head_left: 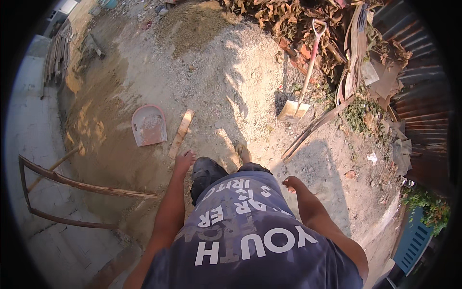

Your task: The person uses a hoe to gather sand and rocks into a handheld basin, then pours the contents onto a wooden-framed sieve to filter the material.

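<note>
My left hand (185, 160) hangs beside my left thigh, its fingers loosely bent and apart, with nothing visible in it. Just ahead of it, a short wooden board (182, 133) lies on the ground; in this view the fingers come near its lower end. My right hand (291, 184) hangs at my right side, also loosely bent and without anything in it that I can see. Farther forward on the left lies a pinkish dustpan-shaped scoop (149, 126) dusted with grey. A shovel (308, 79) with a red-and-white handle leans toward the leaf heap, its blade on the gravel.
A heap of dry leaves (288, 21) lies at the far right, near rusty corrugated sheets (426, 106). Long strips (315, 126) lie on the right. A bent wooden frame (86, 182) stands at left. A sand pile (192, 26) is ahead.
</note>
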Available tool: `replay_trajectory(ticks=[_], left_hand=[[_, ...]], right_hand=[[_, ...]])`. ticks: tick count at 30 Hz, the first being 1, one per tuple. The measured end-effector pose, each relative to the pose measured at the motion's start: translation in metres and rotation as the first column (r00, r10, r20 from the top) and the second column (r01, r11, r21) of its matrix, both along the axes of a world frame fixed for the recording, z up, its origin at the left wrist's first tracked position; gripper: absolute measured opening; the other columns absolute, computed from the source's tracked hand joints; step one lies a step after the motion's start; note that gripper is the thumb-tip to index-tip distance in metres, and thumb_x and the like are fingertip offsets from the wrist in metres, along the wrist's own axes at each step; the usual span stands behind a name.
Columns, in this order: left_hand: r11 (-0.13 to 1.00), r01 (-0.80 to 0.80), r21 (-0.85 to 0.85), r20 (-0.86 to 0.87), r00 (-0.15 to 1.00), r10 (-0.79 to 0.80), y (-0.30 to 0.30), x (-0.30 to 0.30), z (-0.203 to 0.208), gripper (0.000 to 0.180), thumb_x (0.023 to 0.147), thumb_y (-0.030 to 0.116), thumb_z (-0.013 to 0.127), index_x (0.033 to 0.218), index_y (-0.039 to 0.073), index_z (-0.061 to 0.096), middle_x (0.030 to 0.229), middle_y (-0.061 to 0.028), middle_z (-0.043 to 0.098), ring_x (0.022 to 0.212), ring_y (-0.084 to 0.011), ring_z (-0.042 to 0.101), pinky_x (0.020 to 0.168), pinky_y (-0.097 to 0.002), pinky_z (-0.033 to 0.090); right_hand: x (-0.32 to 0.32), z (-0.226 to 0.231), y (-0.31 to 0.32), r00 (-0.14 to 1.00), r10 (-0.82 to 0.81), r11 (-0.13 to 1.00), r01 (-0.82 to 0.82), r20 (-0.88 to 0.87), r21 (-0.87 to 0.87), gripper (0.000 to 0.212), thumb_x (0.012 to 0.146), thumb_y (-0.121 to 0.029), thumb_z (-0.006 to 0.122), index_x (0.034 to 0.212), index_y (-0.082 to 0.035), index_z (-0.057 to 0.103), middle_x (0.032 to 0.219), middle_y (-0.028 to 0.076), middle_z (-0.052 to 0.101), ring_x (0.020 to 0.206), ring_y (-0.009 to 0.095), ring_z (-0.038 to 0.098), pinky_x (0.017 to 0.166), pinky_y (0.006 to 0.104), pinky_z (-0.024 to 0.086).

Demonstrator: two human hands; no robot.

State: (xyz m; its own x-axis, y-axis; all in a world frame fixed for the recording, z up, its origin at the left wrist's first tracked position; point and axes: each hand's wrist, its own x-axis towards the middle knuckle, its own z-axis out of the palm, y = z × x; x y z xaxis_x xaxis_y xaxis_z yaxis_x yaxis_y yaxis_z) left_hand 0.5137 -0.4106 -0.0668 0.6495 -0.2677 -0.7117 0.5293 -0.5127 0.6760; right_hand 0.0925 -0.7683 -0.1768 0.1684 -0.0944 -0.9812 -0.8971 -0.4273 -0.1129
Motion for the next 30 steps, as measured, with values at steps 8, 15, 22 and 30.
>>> replay_trajectory(ticks=[8, 15, 22, 30], left_hand=[[0.956, 0.269, 0.12, -0.079, 0.962, -0.261, -0.013, -0.027, -0.02, 0.03, 0.086, 0.026, 0.062, 0.103, 0.002, 0.067, 0.088, -0.0066, 0.069, 0.073, -0.0144, 0.064, 0.068, -0.0284, 0.051], [0.971, 0.074, 0.228, -0.403, 0.915, 0.025, 0.143, -0.004, -0.124, 0.017, 0.084, 0.019, 0.06, 0.092, 0.007, 0.067, 0.078, -0.0077, 0.065, 0.069, -0.0206, 0.066, 0.063, -0.0327, 0.055], [0.825, -0.555, -0.107, -0.474, 0.758, 0.449, 0.138, 0.043, -0.125, 0.011, 0.085, 0.014, 0.049, 0.075, 0.011, 0.052, 0.063, -0.0017, 0.05, 0.048, -0.0154, 0.043, 0.043, -0.0296, 0.034], [0.948, -0.316, -0.023, -0.541, 0.801, 0.254, -0.005, 0.077, -0.091, 0.02, 0.087, 0.026, 0.054, 0.094, 0.008, 0.054, 0.084, -0.0052, 0.056, 0.067, -0.0185, 0.051, 0.059, -0.033, 0.04]], right_hand=[[0.12, 0.008, -0.031, 0.908, -0.022, 0.993, 0.069, 0.417, -0.096, 0.033, 0.086, -0.033, 0.06, 0.103, -0.005, 0.065, 0.087, 0.015, 0.068, 0.068, 0.025, 0.068, 0.066, 0.0374, 0.053], [0.22, 0.063, -0.04, 0.84, 0.086, 0.981, 0.021, 0.536, -0.191, 0.071, 0.087, -0.065, 0.046, 0.113, -0.002, 0.065, 0.111, 0.024, 0.064, 0.112, 0.035, 0.058, 0.096, 0.0389, 0.042], [0.298, 0.09, -0.064, 0.894, 0.019, 0.989, 0.05, 0.448, -0.141, 0.091, 0.08, -0.08, 0.042, 0.116, 0.001, 0.064, 0.12, 0.025, 0.06, 0.115, 0.037, 0.055, 0.098, 0.0424, 0.041], [0.423, 0.077, -0.258, 0.739, 0.186, 0.857, 0.2, 0.648, -0.474, 0.066, 0.082, -0.053, 0.062, 0.124, -0.002, 0.058, 0.124, 0.024, 0.058, 0.116, 0.038, 0.055, 0.099, 0.0434, 0.044]])
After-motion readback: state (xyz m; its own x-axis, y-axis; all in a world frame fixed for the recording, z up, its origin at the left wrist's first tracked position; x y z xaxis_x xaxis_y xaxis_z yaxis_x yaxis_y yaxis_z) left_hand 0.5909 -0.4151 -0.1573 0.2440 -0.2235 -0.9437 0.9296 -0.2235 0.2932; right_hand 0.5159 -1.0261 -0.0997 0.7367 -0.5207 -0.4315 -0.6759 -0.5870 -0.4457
